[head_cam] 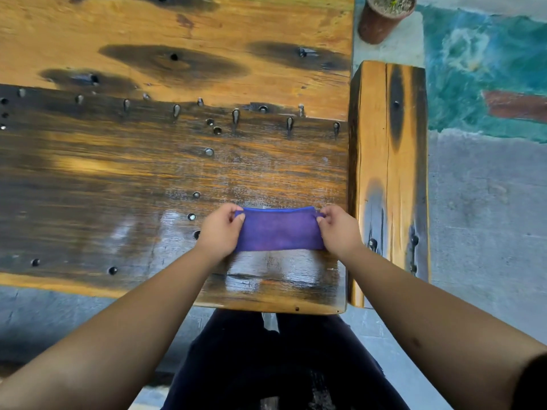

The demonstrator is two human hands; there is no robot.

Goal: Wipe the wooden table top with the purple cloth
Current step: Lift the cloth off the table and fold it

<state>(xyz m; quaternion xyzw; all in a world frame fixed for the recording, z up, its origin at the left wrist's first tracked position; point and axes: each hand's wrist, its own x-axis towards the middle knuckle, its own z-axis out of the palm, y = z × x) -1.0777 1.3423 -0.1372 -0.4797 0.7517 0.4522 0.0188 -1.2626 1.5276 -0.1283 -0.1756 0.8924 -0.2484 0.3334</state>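
Observation:
A folded purple cloth (279, 229) lies flat on the wooden table top (148, 173), near the table's front right corner. My left hand (220, 230) pinches the cloth's left end between thumb and fingers. My right hand (337, 229) pinches its right end the same way. The cloth is stretched straight between the two hands. The wood around and in front of the cloth looks wet and glossy.
Metal studs and holes (235, 115) dot the table top. A wooden bench (387, 173) stands just past the table's right edge. A brown plant pot (381, 16) sits on the floor at the back right. My dark-trousered legs are below the table's front edge.

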